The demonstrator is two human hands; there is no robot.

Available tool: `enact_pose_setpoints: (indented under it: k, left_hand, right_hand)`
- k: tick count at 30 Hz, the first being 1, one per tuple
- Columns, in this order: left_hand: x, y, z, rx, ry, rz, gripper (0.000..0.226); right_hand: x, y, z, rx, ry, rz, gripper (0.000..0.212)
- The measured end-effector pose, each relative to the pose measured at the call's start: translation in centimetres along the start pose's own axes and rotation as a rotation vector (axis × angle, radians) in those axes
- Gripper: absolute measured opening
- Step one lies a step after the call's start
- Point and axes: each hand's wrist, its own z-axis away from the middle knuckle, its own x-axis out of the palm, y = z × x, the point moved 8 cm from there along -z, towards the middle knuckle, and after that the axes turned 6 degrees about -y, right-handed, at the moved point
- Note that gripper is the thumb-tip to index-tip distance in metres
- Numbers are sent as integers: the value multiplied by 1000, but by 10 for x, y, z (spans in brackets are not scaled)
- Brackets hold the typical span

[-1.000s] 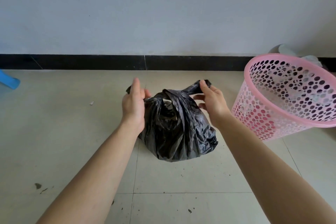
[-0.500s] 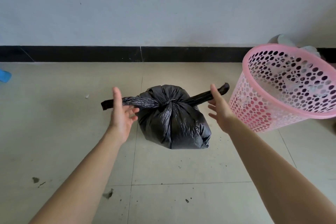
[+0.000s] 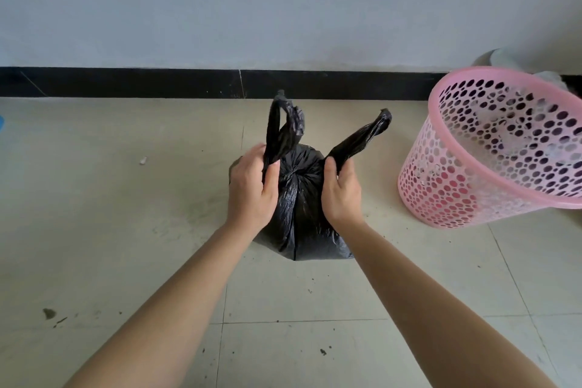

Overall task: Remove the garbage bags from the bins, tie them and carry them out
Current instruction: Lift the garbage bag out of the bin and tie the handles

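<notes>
Soft, seemingly light black plastic garbage bag (image 3: 304,198): left hand (image 3: 252,190) and right hand (image 3: 341,197) each pinch one twisted ear, likely the best hold.

Pale grey wall (image 3: 283,3); black baseboard (image 3: 157,83); beige tiled floor (image 3: 94,214), scattered dirt specks (image 3: 48,313); soft even light.

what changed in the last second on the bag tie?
The left handle and right handle, stretched out sideways half a second ago, now stand up. The left hand and right hand moved in and grip them near the knot. The black bag stays between the hands; the pink bin stays tilted at right.
</notes>
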Motion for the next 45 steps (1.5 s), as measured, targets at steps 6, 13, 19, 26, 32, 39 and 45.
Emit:
enact_pose_setpoints:
  k: [6,13,19,26,32,39,45]
  left_hand:
    - [38,-53,18,-180,-145,-54,34]
    - [61,-79,32,-328,-218,-48,24]
    - [58,-95,40,-610,-56,217,37]
    - [44,-109,60,-1107,256,578,48]
    - [2,-73,16,-720,110,476,35]
    - [-10,-15,-30,-518,27,894,19]
    - [-10,-10,-31,-640,-285,1118,30]
  right_hand:
    - [23,26,-14,-16,1,364,30]
    - [33,56,-17,-67,26,567,25]
    - [30,52,-20,-74,33,577,26]
    - [4,52,-21,95,134,730,43]
    - [-9,11,-13,-135,76,319,26]
    - [2,-66,-3,-314,-138,127,23]
    - [19,-84,7,-546,-388,545,23]
